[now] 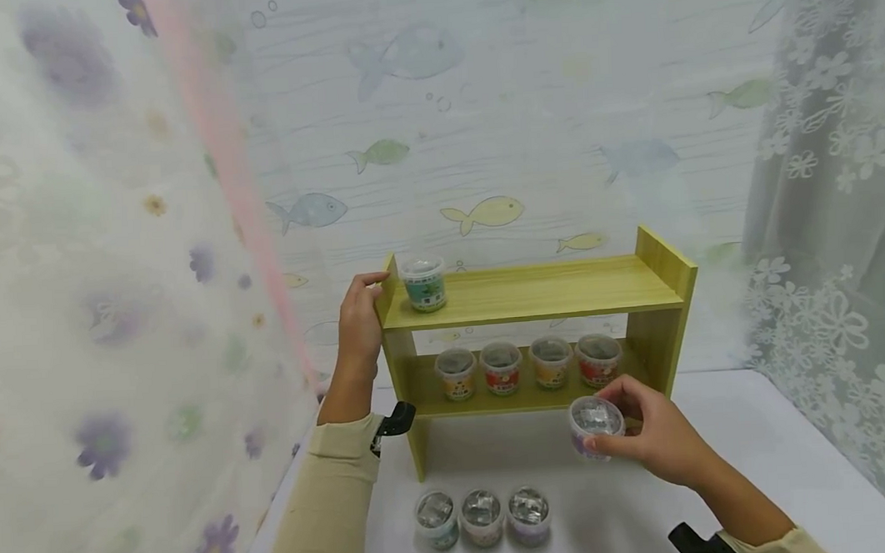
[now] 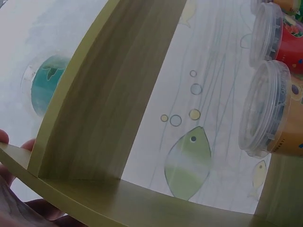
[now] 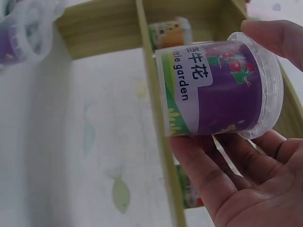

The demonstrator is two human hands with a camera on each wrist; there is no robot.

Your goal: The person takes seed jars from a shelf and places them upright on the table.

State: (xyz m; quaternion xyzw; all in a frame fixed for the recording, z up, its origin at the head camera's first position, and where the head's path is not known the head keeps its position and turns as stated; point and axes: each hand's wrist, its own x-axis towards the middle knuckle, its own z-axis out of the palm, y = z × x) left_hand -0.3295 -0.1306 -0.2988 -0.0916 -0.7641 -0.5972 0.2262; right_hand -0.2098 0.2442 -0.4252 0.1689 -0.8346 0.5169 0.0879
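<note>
My right hand (image 1: pixel 657 432) pinches a clear-lidded plastic cup (image 1: pixel 596 425) between thumb and fingers, in front of the lower shelf's right end. In the right wrist view this cup (image 3: pixel 222 90) lies sideways across the fingers, its purple label reading "little garden". My left hand (image 1: pixel 358 323) grips the upper left side panel of a yellow-green two-tier wooden shelf (image 1: pixel 533 293); fingers (image 2: pixel 28 144) show past the panel's edge in the left wrist view. Beside that hand, a green-labelled cup (image 1: pixel 424 284) stands on the top tier's left end.
Several cups with orange and red labels, among them a red one (image 1: pixel 502 369), stand in a row on the lower tier. Three more lidded cups, a purple one (image 1: pixel 529 516) rightmost, stand on the white table (image 1: pixel 720 412) before the shelf. A fish-patterned curtain (image 1: pixel 553 95) hangs behind.
</note>
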